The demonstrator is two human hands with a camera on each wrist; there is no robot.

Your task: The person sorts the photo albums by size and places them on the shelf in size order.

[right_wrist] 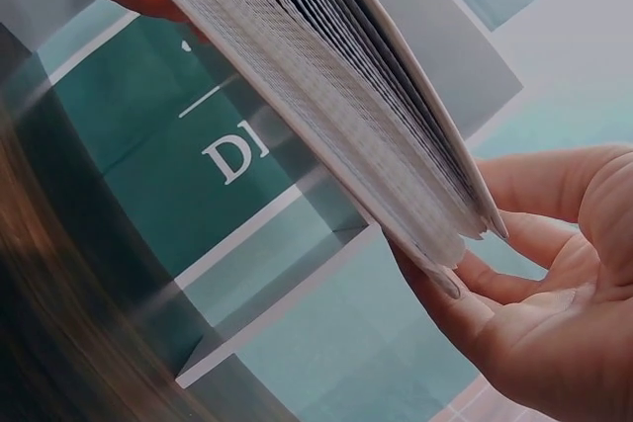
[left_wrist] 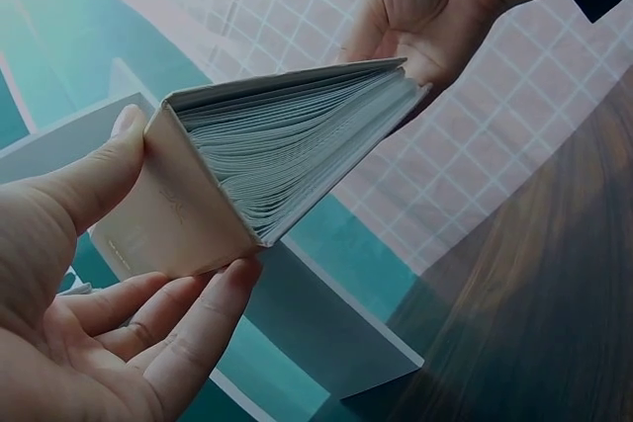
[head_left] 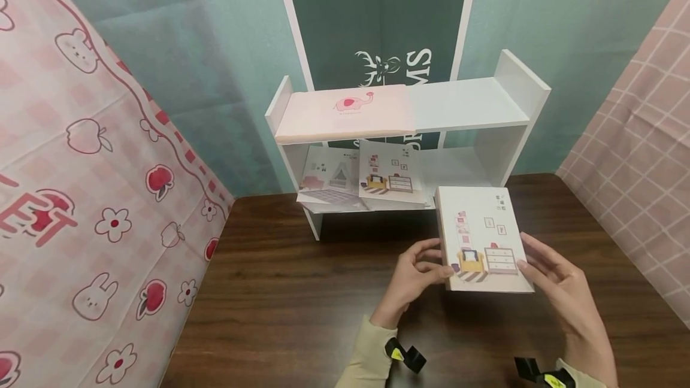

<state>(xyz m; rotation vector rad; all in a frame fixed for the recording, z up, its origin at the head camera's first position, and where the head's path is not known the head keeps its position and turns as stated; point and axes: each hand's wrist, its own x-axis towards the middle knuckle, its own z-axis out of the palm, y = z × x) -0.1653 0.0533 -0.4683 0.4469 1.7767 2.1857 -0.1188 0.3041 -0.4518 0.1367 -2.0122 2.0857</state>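
A thick white hardcover book (head_left: 482, 229) with a drawn room on its cover is held up in front of the shelf's right half, tilted toward me. My left hand (head_left: 412, 277) grips its spine edge, thumb on the front cover. My right hand (head_left: 563, 292) pinches the opposite edge. In the left wrist view the pale spine (left_wrist: 178, 210) lies between thumb and fingers, and the leaves fan slightly between the covers. The right wrist view shows the page edges (right_wrist: 326, 96) near my right fingers. Similar books, one greyish (head_left: 331, 175) and one white (head_left: 390, 169), lie on the lower shelf.
A white two-level shelf (head_left: 463, 103) with raised sides stands at the back of the dark wooden table (head_left: 269, 292). A pink elephant-printed piece (head_left: 350, 112) covers its upper left. Patterned cloths hang at the left (head_left: 124, 178) and right (head_left: 636, 148).
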